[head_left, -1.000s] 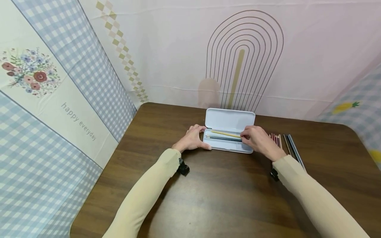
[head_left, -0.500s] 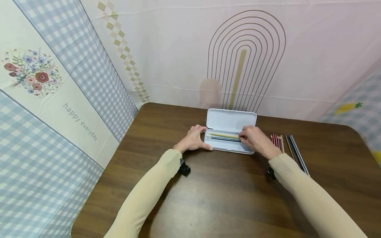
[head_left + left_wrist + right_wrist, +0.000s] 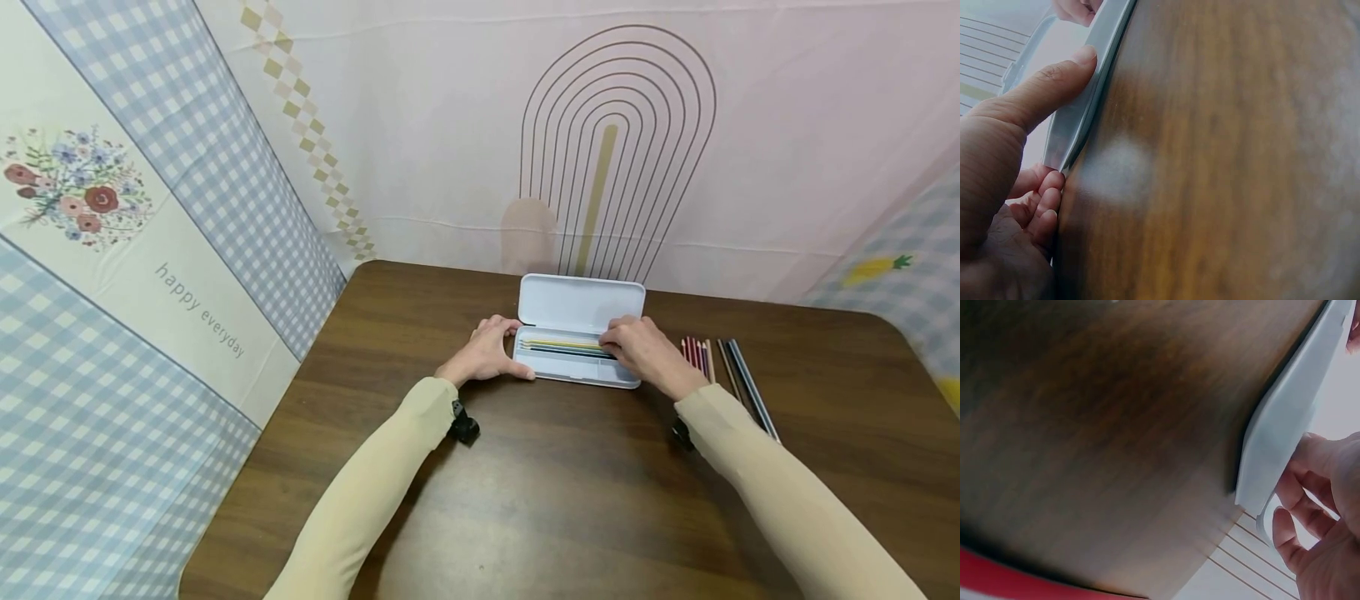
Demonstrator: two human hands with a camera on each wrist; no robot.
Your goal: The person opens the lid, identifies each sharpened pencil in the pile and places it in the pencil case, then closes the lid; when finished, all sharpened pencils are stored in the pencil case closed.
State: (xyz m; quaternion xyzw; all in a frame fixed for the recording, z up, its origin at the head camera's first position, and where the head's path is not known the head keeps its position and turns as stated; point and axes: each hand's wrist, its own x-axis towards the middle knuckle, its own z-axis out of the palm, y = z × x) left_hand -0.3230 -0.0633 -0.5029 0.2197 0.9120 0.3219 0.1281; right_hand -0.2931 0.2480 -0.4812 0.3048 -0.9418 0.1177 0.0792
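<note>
Behind the brown wood-grain desk [image 3: 480,500], pale patterned cloth [image 3: 427,125] is filling the top; the left grip [image 3: 486,350] is clasping an open white rectangular case [image 3: 581,302], the right grip [image 3: 645,350] being unclear.

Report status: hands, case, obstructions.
Left hand grips case at left end. Right hand at pencils inside, grip unclear. Lid open. Loose pencils right of case, not blocking.
</note>
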